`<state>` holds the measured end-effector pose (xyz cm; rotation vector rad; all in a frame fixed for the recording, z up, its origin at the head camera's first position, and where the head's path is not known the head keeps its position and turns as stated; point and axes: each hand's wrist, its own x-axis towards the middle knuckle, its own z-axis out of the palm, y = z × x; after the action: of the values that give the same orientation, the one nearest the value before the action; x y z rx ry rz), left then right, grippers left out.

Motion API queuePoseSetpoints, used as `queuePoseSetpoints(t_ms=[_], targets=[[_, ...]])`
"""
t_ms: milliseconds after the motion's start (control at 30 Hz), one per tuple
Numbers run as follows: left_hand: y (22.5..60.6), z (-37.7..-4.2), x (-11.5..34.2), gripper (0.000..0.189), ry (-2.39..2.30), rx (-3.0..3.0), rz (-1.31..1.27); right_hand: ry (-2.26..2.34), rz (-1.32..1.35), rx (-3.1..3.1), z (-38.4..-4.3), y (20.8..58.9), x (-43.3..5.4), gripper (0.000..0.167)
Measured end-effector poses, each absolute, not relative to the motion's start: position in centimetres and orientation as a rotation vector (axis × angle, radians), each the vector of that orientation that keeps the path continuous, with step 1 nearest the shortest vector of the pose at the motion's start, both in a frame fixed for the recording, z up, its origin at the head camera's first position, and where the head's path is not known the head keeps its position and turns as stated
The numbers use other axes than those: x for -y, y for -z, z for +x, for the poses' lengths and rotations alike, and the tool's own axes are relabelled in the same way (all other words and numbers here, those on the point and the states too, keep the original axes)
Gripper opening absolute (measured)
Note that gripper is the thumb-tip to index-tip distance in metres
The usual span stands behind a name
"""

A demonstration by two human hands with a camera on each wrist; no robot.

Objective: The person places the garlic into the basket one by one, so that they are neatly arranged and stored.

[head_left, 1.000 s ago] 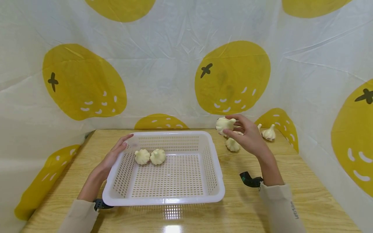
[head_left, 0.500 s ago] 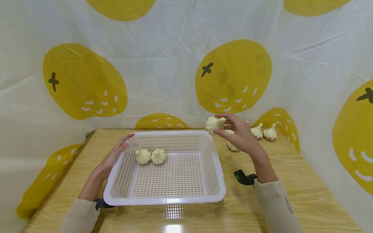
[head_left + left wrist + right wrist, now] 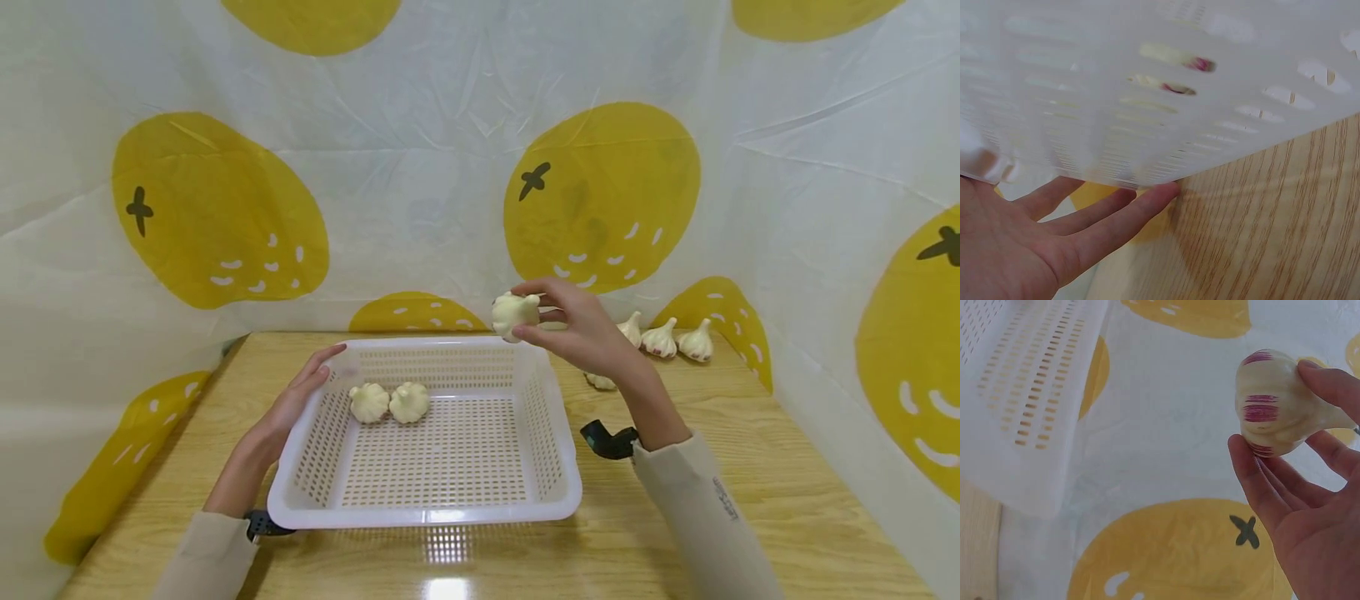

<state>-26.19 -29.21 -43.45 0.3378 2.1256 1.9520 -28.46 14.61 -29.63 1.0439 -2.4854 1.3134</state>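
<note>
Just right of centre, the right hand pinches a garlic bulb, its arm mostly hiding a second bulb; the left hand, fingers straight, touches the basket. Wood-grain tabletop, fruit-print sheet behind.

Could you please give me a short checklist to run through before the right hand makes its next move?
1. Grip: ok. The right hand holds the raised garlic bulb between thumb and fingers.
2. Left hand at the basket: ok. The left hand is at the left side of the basket.
3. Room inside: ok. The two bulbs inside sit toward the far left, leaving bare floor to their right.
4. Raised bulb directly over the basket floor: cannot tell. The head view shows it near the far rim, depth unclear.
5. All bulbs off the table: not ok. A row of three and a partly hidden bulb remain.
</note>
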Motion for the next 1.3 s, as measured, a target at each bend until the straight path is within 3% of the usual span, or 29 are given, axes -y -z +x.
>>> queuePoseSetpoints(t_ms=[533,800,1300], targets=[[43.1,-25.7,29.3,0.055,-1.984,-2.095,0.315,-1.149,1.333,2.687,-31.0,31.0,-8.4,0.041],[43.0,-25.2,29.1,0.056,-1.963,-2.120,0.311,-0.997,1.431,2.846,-31.7,32.6,-6.6,0.050],[43.0,-25.4,29.0,0.056,-1.979,-2.102,0.322,-0.790,1.497,3.051,-32.9,34.7,-4.7,0.049]])
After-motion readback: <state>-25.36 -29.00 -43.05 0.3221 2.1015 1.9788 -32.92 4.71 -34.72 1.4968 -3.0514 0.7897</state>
